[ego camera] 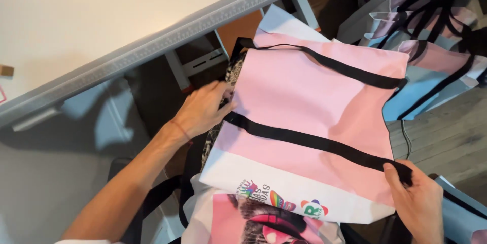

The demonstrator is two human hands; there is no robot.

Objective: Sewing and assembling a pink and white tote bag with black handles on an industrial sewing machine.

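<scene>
While a pink tote bag (309,97) of smooth, flat woven fabric lies spread across the person's lap, its white bottom band carries small colourful printed emblems and two black webbing straps (304,140) cross it. The left hand (203,109) rests at the bag's left edge, fingers (223,108) loosely spread and pressing where the lower strap begins. The right hand (418,201) pinches that strap's far end, fingers closed on it. Beneath lies another printed bag (253,221). A white surface (101,15) with a grey metal edge runs above; more pink and blue bags (431,36) pile on the wooden floor (446,137) to the right.
</scene>
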